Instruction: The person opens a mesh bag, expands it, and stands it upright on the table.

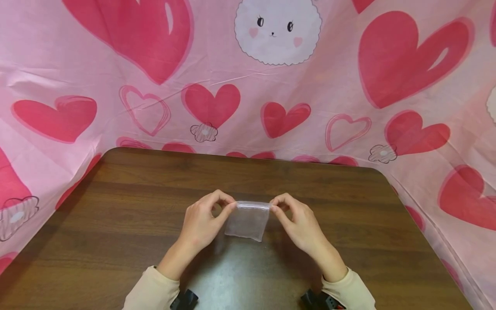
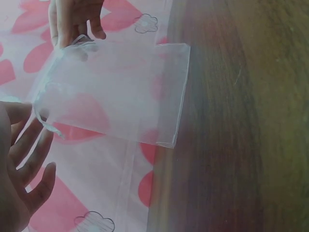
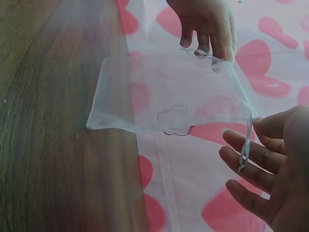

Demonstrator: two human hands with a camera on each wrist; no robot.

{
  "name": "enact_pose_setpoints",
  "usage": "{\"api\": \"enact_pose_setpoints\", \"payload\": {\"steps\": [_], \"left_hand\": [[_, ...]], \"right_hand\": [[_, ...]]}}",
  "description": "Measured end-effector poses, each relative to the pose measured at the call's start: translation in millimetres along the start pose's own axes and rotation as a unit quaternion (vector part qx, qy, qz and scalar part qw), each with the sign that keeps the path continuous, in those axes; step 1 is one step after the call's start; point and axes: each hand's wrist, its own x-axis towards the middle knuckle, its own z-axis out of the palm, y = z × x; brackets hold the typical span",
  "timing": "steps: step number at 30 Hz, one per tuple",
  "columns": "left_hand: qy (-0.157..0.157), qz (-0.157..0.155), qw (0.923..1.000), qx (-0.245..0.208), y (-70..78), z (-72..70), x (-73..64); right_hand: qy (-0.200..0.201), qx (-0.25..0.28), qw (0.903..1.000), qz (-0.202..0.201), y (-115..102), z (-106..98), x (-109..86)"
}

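A sheer white drawstring pouch [image 1: 246,221] hangs by its top edge between both hands, flat and see-through. My left hand [image 1: 201,218] pinches its upper left corner between thumb and forefinger. At the opposite corner my right hand [image 1: 300,221] pinches the edge in the same way. In the right wrist view a ribbon drawstring [image 3: 245,147] dangles in a loop beside the right fingers. Another ribbon end [image 2: 52,128] shows by the left fingers in the left wrist view. Nothing shows inside the pouch [image 2: 116,92].
Beneath the hands lies a dark brown wooden table [image 1: 155,185] with rounded far corners. A pink cloth [image 1: 217,64] printed with red hearts hangs behind it and along the sides. Black wrist devices [image 1: 185,300] sit at the beige sleeves [image 1: 153,290].
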Motion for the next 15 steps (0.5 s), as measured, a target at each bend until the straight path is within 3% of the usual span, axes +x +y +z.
{"api": "enact_pose_setpoints", "payload": {"steps": [6, 15], "left_hand": [[-0.003, 0.000, 1.0000, 0.001, 0.6, -0.7, 0.8], [-0.017, 0.010, 0.9996, 0.019, 0.3, -1.1, 0.6]], "right_hand": [[0.006, -0.055, 0.9977, -0.039, 0.6, -0.5, 0.4], [0.019, -0.089, 0.9931, -0.073, 4.9, -1.1, 0.5]]}}
